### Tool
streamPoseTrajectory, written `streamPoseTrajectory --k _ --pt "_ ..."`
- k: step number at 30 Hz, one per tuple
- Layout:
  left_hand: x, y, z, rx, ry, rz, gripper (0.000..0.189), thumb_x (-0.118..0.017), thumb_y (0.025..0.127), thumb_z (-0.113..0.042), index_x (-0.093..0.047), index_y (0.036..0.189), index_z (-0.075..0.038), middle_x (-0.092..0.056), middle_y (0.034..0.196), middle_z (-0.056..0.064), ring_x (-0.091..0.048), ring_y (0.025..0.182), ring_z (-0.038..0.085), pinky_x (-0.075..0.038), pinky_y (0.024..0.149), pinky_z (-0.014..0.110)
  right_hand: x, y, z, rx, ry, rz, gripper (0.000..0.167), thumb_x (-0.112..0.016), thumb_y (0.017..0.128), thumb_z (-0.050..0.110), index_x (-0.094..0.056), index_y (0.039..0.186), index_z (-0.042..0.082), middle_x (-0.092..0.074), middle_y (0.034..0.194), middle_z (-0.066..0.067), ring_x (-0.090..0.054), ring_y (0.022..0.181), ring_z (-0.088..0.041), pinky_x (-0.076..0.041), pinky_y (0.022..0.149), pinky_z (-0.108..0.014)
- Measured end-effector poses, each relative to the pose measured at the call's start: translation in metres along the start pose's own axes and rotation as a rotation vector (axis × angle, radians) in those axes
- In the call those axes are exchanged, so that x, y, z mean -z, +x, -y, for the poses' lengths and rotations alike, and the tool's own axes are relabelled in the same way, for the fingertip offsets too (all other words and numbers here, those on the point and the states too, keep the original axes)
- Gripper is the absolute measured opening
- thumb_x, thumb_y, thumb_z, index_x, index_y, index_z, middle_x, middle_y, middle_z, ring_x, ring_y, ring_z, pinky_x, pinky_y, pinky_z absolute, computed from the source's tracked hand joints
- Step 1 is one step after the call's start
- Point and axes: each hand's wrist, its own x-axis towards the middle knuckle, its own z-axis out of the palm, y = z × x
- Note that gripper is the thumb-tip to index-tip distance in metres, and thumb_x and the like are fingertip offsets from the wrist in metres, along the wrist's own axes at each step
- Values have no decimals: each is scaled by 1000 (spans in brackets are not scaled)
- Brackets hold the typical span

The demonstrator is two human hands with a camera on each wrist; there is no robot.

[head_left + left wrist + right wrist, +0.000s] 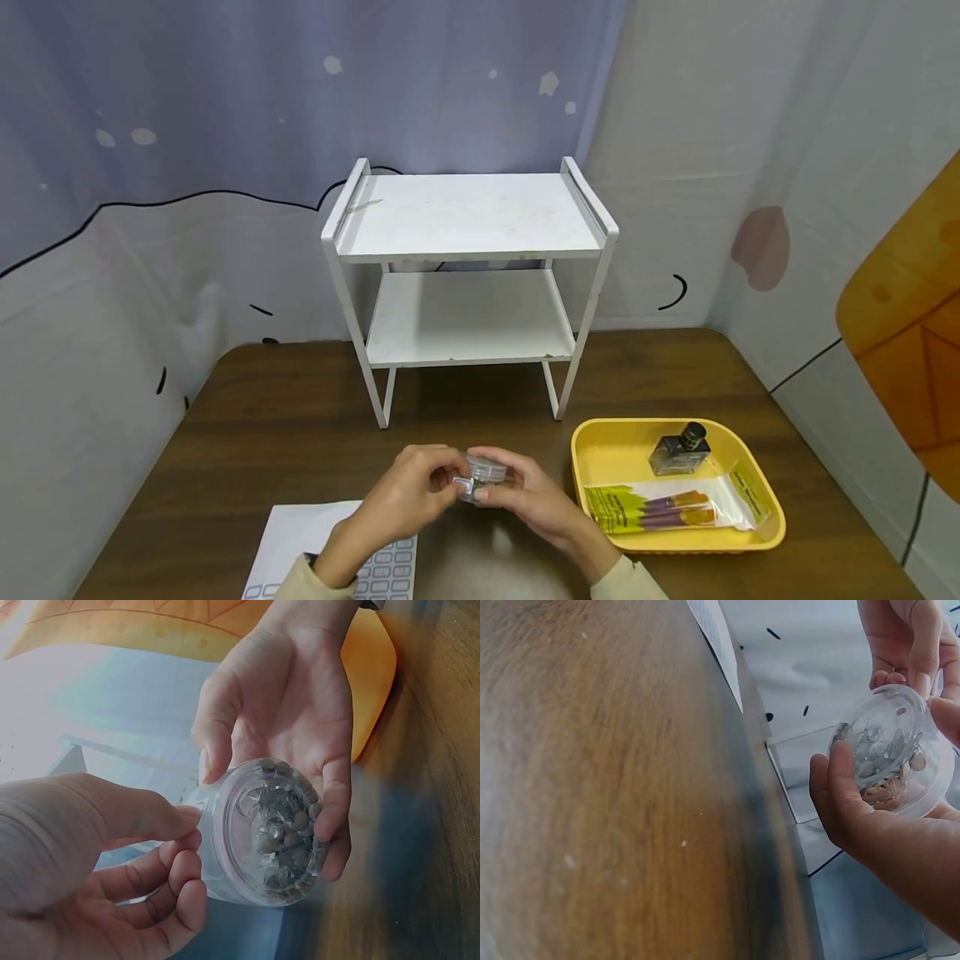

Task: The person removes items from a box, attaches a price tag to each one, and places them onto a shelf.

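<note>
A small clear round plastic jar (pixel 487 471) is tilted between the two hands, with many small metallic pieces like thumbtacks inside, seen through its clear end in the left wrist view. My right hand (pixel 528 492) holds the jar, thumb on one side and fingers round the other. My left hand (pixel 412 492) pinches a small white label (pixel 463 484) with a blue border at the jar's side, thumb against forefinger. The other left fingers (pixel 161 889) curl loosely below. Under the left forearm lies a white sheet of blue-bordered labels (pixel 390 571), partly hidden by the arm.
To the right, a yellow tray (pixel 600 429) holds a dark glass bottle (pixel 678 456) with a black cap and a clear packet of brushes (pixel 660 508). A white two-tier shelf (pixel 472 217) stands at the back of the brown wooden table (pixel 247 417). Printed curtains hang behind.
</note>
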Motion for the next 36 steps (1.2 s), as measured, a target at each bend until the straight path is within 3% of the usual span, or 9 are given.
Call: streamPoseTrajectory --k 16,36 --pt "-7 -2 3 60 23 -61 21 -73 74 7 -68 82 -12 -59 69 -7 -48 62 -3 -45 54 18 4 -1 -7 0 -69 -1 72 -73 85 0 -37 147 -9 -59 129 -11 -62 109 -15 -52 93 -25" --pt "-9 -2 3 81 73 -92 21 -76 74 6 -68 80 -13 -58 70 -8 -48 63 -2 -45 56 18 4 -1 -9 16 -115 -4 72 -75 85 2 -41 149 -1 -53 139 -22 -63 112 -14 -53 94 -26"
